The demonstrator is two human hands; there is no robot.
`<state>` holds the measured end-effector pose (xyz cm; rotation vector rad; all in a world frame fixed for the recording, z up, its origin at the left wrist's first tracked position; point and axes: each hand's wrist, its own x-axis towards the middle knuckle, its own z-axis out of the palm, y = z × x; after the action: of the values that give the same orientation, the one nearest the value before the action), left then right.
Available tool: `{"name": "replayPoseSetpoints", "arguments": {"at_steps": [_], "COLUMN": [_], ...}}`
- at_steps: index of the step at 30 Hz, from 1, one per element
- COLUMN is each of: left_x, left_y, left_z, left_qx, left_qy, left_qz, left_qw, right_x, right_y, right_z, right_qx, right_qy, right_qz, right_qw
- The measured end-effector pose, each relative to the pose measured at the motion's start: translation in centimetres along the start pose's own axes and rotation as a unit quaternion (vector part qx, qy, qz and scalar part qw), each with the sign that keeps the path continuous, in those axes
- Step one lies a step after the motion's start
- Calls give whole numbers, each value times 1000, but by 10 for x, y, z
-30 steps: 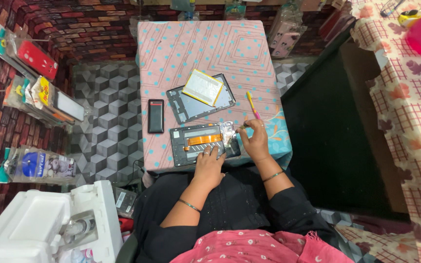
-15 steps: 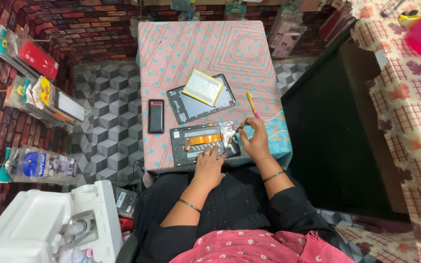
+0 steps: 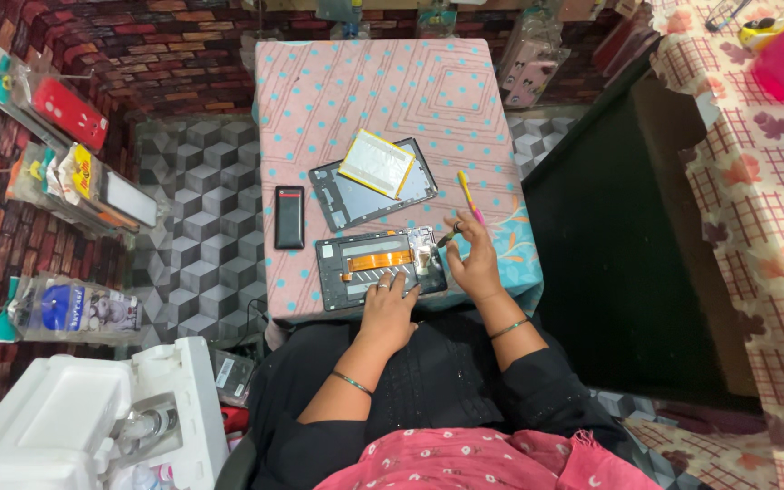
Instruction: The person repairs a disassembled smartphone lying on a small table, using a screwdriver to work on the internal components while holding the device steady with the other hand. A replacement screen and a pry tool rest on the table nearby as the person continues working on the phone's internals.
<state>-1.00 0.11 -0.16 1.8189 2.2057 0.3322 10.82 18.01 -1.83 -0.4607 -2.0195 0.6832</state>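
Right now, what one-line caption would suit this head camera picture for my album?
Seated person's left hand steadies an opened tablet on a pink dotted table while the right hand works a small tool at its edge.

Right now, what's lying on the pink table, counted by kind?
Opened tablet body: 1
Tablet back cover: 1
Flat battery pack: 1
Black phone: 1
Yellow and pink tool: 1
Total: 5
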Motion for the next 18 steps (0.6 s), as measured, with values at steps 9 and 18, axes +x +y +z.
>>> {"name": "replayPoseSetpoints", "arguments": {"at_steps": [9, 18], "left_x": [1, -1], "left_y": [0, 1], "left_z": [1, -2], "left_qx": [-1, 9], "left_qy": [-2, 0], "left_qz": [-2, 4], "left_qw": [1000, 1000], "right_x": [3, 3], "right_y": [3, 4], "right_z": [3, 6], "right_qx": [-90, -139], "right_qy": [17, -13], "right_qz": [3, 28], "right_qw": [996, 990]}}
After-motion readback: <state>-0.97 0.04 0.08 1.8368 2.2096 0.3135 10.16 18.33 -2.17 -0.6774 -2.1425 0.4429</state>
